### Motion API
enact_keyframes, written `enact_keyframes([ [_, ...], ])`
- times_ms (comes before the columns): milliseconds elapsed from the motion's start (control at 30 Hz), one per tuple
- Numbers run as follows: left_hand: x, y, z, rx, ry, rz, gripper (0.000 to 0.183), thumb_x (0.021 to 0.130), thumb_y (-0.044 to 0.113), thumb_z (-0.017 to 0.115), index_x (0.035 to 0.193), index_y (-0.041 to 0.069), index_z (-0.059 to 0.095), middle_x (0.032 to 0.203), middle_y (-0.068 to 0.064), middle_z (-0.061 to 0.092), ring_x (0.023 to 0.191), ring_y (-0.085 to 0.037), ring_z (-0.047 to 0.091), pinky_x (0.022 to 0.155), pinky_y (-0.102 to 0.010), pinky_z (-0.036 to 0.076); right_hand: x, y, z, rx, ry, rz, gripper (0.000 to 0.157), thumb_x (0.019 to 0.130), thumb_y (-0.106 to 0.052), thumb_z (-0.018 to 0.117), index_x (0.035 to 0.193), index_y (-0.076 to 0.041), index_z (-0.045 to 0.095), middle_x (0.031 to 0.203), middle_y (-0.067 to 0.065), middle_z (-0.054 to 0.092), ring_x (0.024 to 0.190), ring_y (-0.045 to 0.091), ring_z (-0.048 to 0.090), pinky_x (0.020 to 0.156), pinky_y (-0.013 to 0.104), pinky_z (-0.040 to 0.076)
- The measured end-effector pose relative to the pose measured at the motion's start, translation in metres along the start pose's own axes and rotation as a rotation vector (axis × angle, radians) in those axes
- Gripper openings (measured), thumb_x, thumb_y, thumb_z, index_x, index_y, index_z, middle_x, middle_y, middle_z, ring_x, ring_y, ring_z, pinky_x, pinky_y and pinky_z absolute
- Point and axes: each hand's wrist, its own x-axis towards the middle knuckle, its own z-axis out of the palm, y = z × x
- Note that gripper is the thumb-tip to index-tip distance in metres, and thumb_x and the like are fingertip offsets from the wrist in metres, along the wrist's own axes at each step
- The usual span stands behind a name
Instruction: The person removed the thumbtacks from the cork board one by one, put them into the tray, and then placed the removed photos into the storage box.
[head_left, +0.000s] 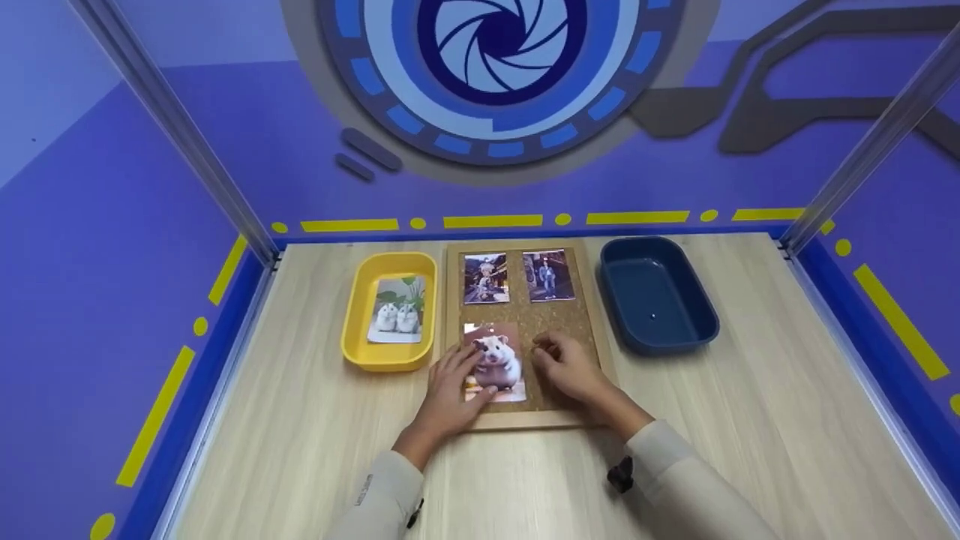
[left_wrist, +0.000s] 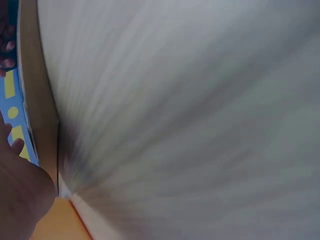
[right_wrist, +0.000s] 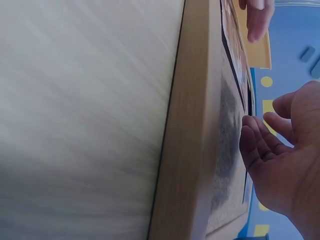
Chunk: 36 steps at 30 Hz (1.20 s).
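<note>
A hamster photo (head_left: 499,367) lies on the lower left of a wood-framed corkboard (head_left: 559,319). My left hand (head_left: 454,386) rests on its left side, fingers spread and thumb near the bottom edge. Just right of that photo, my right hand (head_left: 574,367) is over the cork with loosely bent fingers; the right wrist view shows nothing held in this hand (right_wrist: 282,150). Along the board's top are two photos of people, a left photo (head_left: 486,278) and a right photo (head_left: 548,275). In the left wrist view only part of my left hand (left_wrist: 22,192) shows.
Left of the board stands a yellow tray (head_left: 352,330) with a photo of two hamsters (head_left: 397,311) in it. A dark blue tray (head_left: 660,300) stands to the right. Purple walls (head_left: 247,135) with yellow marks enclose the light wooden table (head_left: 517,480).
</note>
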Motion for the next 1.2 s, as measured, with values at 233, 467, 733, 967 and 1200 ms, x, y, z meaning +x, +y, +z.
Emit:
enact_keyframes([
  [233,0.006,-0.009,0.009,0.060,-0.011,-0.057,0.076,0.095,0.044,0.070,0.157,0.005,0.050,0.172,-0.015,0.040,0.162,-0.043,0.028,0.130,-0.069,0.017,0.002,0.000,0.007,0.050,-0.002,0.019,0.018,0.099,-0.003,0.067,0.114,0.005,0.072,0.101,0.016,0.075,0.091,0.017,0.066,0.085,0.030,0.055],
  [467,0.006,-0.014,0.011,0.062,0.020,-0.070,0.074,0.093,0.038,0.074,0.155,0.003,0.052,0.170,-0.013,0.042,0.160,-0.042,0.030,0.127,-0.071,0.022,0.007,-0.001,0.017,0.071,0.002,0.031,0.016,0.098,-0.001,0.067,0.111,0.006,0.073,0.101,0.018,0.075,0.093,0.019,0.066,0.087,0.032,0.055],
  [733,0.003,-0.014,0.008,0.058,0.052,-0.091,0.071,0.092,0.039,0.075,0.151,0.006,0.057,0.168,-0.011,0.045,0.159,-0.040,0.033,0.126,-0.070,0.024,0.016,-0.005,0.026,0.052,-0.028,0.055,0.017,0.098,-0.001,0.069,0.113,0.004,0.074,0.104,0.017,0.077,0.096,0.022,0.068,0.089,0.035,0.056],
  [967,0.005,-0.010,0.009,0.052,0.034,-0.105,0.071,0.092,0.038,0.076,0.152,0.006,0.055,0.169,-0.011,0.044,0.160,-0.039,0.031,0.128,-0.069,0.021,0.024,-0.007,0.031,0.041,-0.031,0.088,0.014,0.098,-0.004,0.072,0.110,0.004,0.075,0.101,0.018,0.077,0.092,0.023,0.069,0.085,0.032,0.057],
  [1200,0.009,-0.009,0.013,0.093,0.039,-0.119,0.063,0.094,0.031,0.072,0.152,0.011,0.055,0.168,-0.007,0.045,0.159,-0.037,0.032,0.127,-0.066,0.025,0.030,-0.007,0.037,-0.019,0.021,0.093,0.011,0.094,0.004,0.071,0.104,0.005,0.075,0.094,0.017,0.076,0.088,0.023,0.069,0.085,0.038,0.061],
])
